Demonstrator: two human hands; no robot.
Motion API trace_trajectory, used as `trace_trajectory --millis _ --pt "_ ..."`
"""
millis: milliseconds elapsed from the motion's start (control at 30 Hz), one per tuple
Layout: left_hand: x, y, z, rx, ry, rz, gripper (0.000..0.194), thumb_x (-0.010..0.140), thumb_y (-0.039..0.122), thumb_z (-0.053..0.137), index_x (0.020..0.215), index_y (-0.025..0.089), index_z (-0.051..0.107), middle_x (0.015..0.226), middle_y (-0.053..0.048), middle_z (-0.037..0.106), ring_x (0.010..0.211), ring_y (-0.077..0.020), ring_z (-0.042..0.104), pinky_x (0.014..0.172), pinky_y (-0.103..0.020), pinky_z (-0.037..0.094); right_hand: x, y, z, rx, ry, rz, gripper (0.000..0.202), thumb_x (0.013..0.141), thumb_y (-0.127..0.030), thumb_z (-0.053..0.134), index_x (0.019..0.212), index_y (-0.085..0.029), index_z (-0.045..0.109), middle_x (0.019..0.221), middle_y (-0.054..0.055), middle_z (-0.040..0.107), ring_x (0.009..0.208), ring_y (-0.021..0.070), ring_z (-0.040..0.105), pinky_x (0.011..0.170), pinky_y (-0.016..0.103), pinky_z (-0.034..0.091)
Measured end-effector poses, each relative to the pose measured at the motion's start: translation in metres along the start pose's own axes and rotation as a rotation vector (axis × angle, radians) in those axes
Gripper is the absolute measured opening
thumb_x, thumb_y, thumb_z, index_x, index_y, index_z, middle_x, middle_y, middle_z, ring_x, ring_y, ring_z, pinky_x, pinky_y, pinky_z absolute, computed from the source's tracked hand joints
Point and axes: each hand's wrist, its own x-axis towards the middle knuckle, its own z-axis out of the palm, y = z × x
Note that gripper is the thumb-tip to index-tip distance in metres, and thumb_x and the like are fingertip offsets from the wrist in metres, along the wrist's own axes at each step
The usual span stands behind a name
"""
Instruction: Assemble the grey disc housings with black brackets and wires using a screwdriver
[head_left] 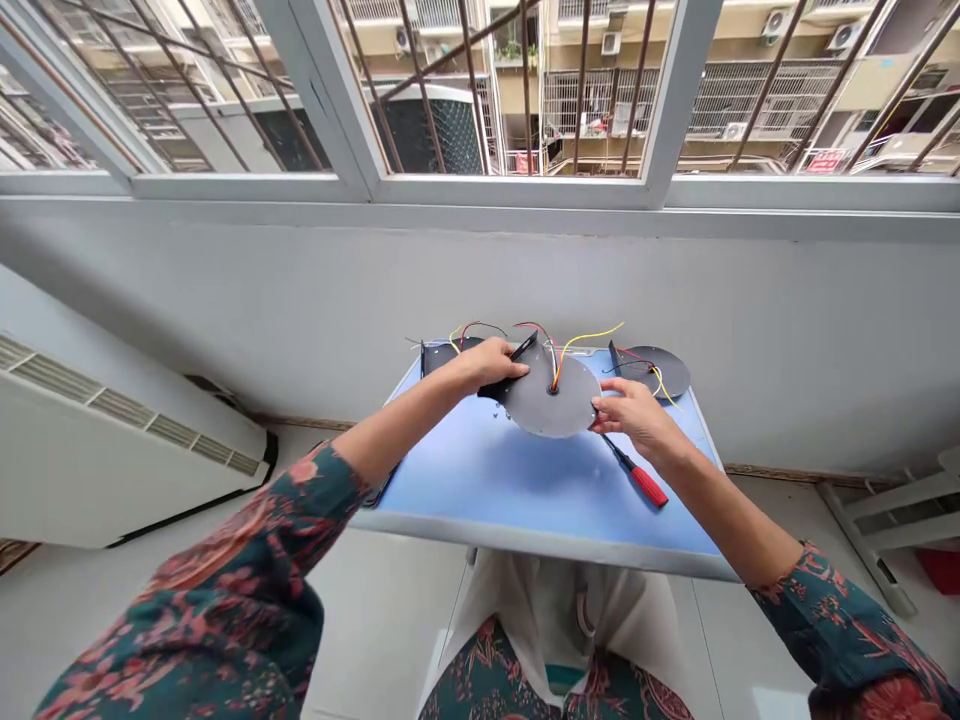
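Between my hands, above the table, is a round dark grey plate point(559, 408) with a bundle of red, yellow, white and black wires rising from its centre. My left hand point(491, 368) grips the black bracket part point(496, 388) at the plate's left side. The fingers of my right hand point(628, 410) close on the plate's right edge. Below my right hand lies a screwdriver point(646, 486) with a red handle, its shaft pointing toward the plate. Several small screws point(501, 411) lie on the table just under the plate's left side.
The small blue table point(480, 490) stands against a white wall. A similar wired plate point(660, 372) lies at its back right, another dark plate point(442, 357) at its back left. A white appliance point(135, 400) stands at the left, a white rack point(900, 520) at the right.
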Motion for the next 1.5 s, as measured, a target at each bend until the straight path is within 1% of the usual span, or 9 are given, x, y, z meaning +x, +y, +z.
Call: trace_trajectory --millis 200,367,567,733,933,1100,1300,1433,1500 --pt "-0.119 -0.052 0.069 -0.578 -0.041 -0.155 0.035 0.074 0.036 0.075 0.102 0.016 0.071 0.099 -0.008 0.078 0.092 -0.0238 0.073 0.068 -0.026 0.053 -0.030 0.032 -0.003 -0.349 -0.215 -0.018 0.035 0.078 -0.014 0.059 0.110 -0.014 0.074 0.069 0.000 0.068 0.059 0.0117 0.059 0.057 0.023 0.048" --pt "-0.165 -0.070 0.120 -0.830 -0.079 -0.140 0.055 0.069 0.048 0.078 0.114 0.017 0.068 0.122 -0.013 0.073 0.114 -0.0283 0.069 0.082 -0.031 0.057 -0.023 0.045 0.000 -0.751 -0.202 -0.108 0.041 0.081 -0.013 0.051 0.113 -0.014 0.077 0.075 0.002 0.071 0.062 0.0135 0.057 0.058 0.024 0.045" --pt "-0.166 -0.063 0.126 -0.853 -0.070 -0.132 0.064 0.063 0.047 0.082 0.119 0.020 0.066 0.110 -0.011 0.075 0.109 -0.0273 0.069 0.087 -0.035 0.056 -0.021 0.044 0.001 -1.016 -0.128 -0.242 0.042 0.089 -0.012 0.047 0.119 -0.017 0.076 0.103 0.010 0.078 0.105 0.0238 0.066 0.090 0.030 0.044" --pt "-0.158 -0.055 0.130 -0.945 -0.103 -0.124 0.065 0.059 0.038 0.084 0.117 0.017 0.066 0.106 -0.010 0.075 0.105 -0.0262 0.069 0.093 -0.036 0.054 -0.005 0.046 0.001 -1.151 -0.102 -0.285 0.043 0.094 -0.014 0.044 0.126 -0.017 0.072 0.123 0.012 0.075 0.118 0.0255 0.064 0.094 0.029 0.042" --pt "-0.146 -0.049 0.140 -1.000 0.005 -0.070 0.053 0.061 0.036 0.080 0.108 0.014 0.067 0.094 -0.009 0.073 0.094 -0.0251 0.068 0.090 -0.039 0.052 0.017 0.047 0.006 -1.242 -0.035 -0.317 0.045 0.099 -0.017 0.038 0.131 -0.020 0.069 0.126 0.012 0.074 0.117 0.0257 0.066 0.091 0.029 0.043" --pt "-0.151 -0.049 0.136 -1.039 -0.051 -0.031 0.057 0.065 0.033 0.079 0.117 0.013 0.064 0.094 -0.007 0.072 0.093 -0.0225 0.069 0.095 -0.037 0.051 0.030 0.050 0.009 -1.272 -0.015 -0.376 0.043 0.100 -0.019 0.038 0.128 -0.020 0.071 0.123 0.014 0.073 0.112 0.0246 0.067 0.090 0.029 0.044" --pt "-0.155 -0.046 0.140 -1.047 0.019 0.002 0.060 0.069 0.035 0.079 0.121 0.012 0.063 0.095 -0.007 0.071 0.088 -0.0187 0.069 0.086 -0.030 0.052 0.048 0.057 0.003 -1.202 -0.032 -0.479 0.039 0.099 -0.020 0.042 0.118 -0.021 0.075 0.121 0.009 0.075 0.113 0.0215 0.067 0.095 0.028 0.044" --pt "-0.159 -0.055 0.125 -0.938 -0.008 -0.039 0.054 0.070 0.038 0.081 0.115 0.013 0.064 0.089 -0.004 0.069 0.078 -0.0171 0.069 0.077 -0.029 0.054 0.049 0.062 -0.006 -1.134 -0.014 -0.531 0.035 0.099 -0.023 0.045 0.118 -0.020 0.075 0.117 0.006 0.077 0.105 0.0198 0.069 0.093 0.029 0.047" --pt "-0.157 -0.064 0.108 -0.855 0.097 -0.075 0.045 0.073 0.040 0.076 0.107 0.013 0.065 0.081 -0.002 0.067 0.071 -0.0173 0.068 0.069 -0.030 0.055 0.048 0.065 -0.010 -1.096 0.008 -0.554 0.033 0.099 -0.025 0.047 0.118 -0.020 0.074 0.112 0.005 0.078 0.098 0.0191 0.071 0.089 0.029 0.049"
